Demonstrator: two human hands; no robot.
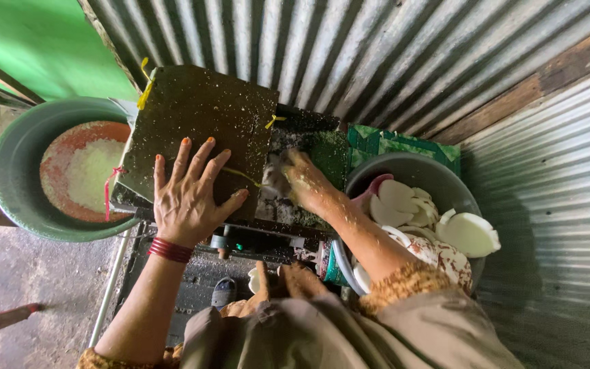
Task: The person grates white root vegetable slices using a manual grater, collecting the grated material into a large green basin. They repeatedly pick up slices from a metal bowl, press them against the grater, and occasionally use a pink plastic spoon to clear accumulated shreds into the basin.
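Feeding step, by appearance: the left hand (189, 195) lies open and flat on the grater's dark cover (199, 130) while the right hand (303, 183) presses a white coconut piece (272, 179) into the opening, its grip unclear; steady pressure comes next.

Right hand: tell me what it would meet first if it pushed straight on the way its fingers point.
The right hand points up and left into the grater opening. It would likely meet the edge of the dark speckled cover, which the left hand presses flat; depth is unclear.
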